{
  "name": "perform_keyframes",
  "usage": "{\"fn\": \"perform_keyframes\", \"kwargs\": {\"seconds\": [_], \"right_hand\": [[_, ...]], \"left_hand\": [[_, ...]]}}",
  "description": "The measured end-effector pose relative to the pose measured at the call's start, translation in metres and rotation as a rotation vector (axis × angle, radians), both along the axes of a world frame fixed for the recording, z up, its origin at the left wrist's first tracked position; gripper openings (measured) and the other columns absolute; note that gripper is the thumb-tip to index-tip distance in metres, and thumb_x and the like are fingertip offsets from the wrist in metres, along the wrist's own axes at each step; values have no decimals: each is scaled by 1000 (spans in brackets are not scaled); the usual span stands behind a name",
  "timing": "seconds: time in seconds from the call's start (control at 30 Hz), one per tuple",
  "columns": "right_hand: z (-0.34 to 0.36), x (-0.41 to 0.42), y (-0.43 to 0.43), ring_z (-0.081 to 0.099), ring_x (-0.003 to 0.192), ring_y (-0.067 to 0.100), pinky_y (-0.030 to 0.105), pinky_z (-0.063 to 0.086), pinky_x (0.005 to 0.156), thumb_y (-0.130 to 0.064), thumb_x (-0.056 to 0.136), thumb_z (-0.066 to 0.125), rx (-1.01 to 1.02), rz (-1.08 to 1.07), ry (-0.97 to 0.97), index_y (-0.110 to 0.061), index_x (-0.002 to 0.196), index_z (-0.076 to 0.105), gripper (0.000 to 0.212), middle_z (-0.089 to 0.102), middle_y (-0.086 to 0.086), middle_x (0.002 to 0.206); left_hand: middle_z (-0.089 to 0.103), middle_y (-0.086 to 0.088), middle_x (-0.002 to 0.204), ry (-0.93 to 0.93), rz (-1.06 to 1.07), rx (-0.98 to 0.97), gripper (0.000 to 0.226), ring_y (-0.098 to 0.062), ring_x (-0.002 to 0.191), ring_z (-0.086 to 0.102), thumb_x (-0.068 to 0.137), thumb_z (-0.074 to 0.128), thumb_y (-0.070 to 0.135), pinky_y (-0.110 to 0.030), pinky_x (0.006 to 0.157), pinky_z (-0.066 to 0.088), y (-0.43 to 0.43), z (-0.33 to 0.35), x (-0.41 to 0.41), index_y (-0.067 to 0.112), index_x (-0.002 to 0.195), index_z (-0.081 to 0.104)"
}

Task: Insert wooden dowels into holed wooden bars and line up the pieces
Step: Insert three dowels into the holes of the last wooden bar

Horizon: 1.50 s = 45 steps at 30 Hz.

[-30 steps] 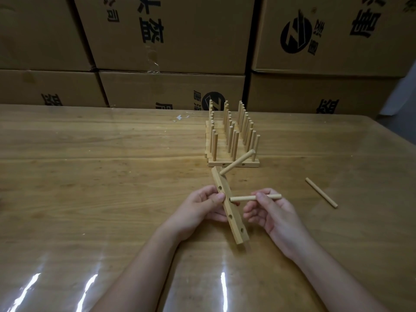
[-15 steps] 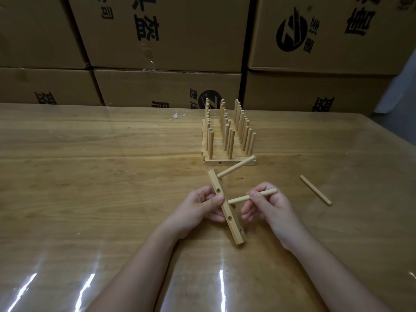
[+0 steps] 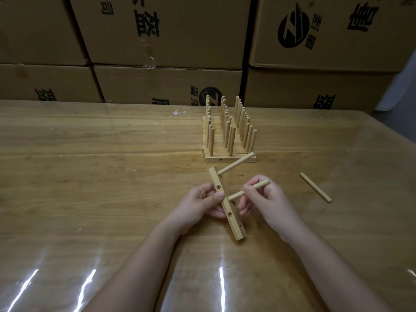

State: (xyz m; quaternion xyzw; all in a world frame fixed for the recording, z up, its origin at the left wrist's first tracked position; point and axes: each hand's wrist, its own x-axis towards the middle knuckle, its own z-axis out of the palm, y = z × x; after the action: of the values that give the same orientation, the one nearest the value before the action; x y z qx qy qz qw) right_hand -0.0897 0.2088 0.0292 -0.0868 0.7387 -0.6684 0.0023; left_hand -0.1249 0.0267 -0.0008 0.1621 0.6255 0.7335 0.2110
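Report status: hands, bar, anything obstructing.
Left hand grips pale holed wooden bar; right hand pinches round wooden dowel, tip at the bar. Second dowel seated at its far end. Nothing in the way; spare dowel lies apart, rightward.

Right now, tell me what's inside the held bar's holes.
A seated dowel fills the bar's far end. Two holes facing the camera are empty. The right hand holds a second dowel against the bar beside the left hand's thumb; whether its tip is inside is hidden.

head-worn view, angled down, close over table (image 3: 90, 176)
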Motion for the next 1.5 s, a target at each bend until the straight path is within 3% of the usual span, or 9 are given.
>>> {"fn": "perform_keyframes", "kwargs": {"seconds": [0.47,0.6,0.7,0.77,0.87,0.93,1.03,1.23,1.5], "right_hand": [[-9,0,0,64,59,19,23,51,54,-15,94,48,-99,-32,-14,-7,90,52,10,66,7,64],[-9,2,-1,64,61,18,23,52,56,-35,80,56,-209,-16,-117,-8,101,54,34,67,6,68],[-5,1,9,64,64,10,18,50,56,-41,77,58,-35,-24,-90,-19,106,56,36,68,-1,72],[-7,-4,25,62,71,5,16,47,57,-39,84,57,221,-254,10,-28,94,59,15,65,-6,75],[-17,-11,55,49,105,23,34,40,81,-31,88,55,885,-743,80,-25,92,59,8,59,0,105],[-25,-15,66,32,124,29,45,26,99,-29,86,55,1105,-817,-56,-25,106,60,21,44,8,132],[-26,-17,68,18,136,28,50,13,108,-35,91,43,1177,-706,-273,-35,125,50,34,26,10,147],[-29,-19,71,37,118,26,40,29,92,-26,89,48,1291,-782,-148,-24,115,57,28,45,5,128],[-27,-23,84,48,110,36,41,41,89,-23,93,48,1147,-789,-238,-6,127,49,38,53,18,121]], "left_hand": [[71,-1,74,17,14,-56,14,-13,70,70,96,46,7,-22,67,58,3,6,3,5,105,57],[72,-5,81,-14,29,-16,22,-16,75,70,92,51,15,-23,69,58,1,7,2,4,111,56],[74,-9,91,-70,82,86,27,-17,78,71,89,52,19,-22,67,58,-1,7,1,5,111,57],[74,-11,96,-114,127,151,27,-19,80,72,89,51,19,-22,65,57,-3,7,-1,5,111,57],[72,-15,101,-164,159,238,34,-20,82,72,85,54,24,-22,64,58,-6,7,-3,4,112,57],[71,-18,103,-194,173,286,34,-20,82,72,84,56,23,-23,63,58,-8,7,-5,3,112,58],[70,-21,105,-219,175,352,33,-22,82,72,84,58,21,-24,63,59,-10,7,-6,3,111,59],[69,-21,108,-210,185,405,40,-23,85,72,78,68,23,-26,66,59,-12,4,-8,5,113,59],[70,-21,106,-256,210,443,31,-24,86,72,82,61,18,-27,67,59,-12,5,-7,4,110,59]]}}
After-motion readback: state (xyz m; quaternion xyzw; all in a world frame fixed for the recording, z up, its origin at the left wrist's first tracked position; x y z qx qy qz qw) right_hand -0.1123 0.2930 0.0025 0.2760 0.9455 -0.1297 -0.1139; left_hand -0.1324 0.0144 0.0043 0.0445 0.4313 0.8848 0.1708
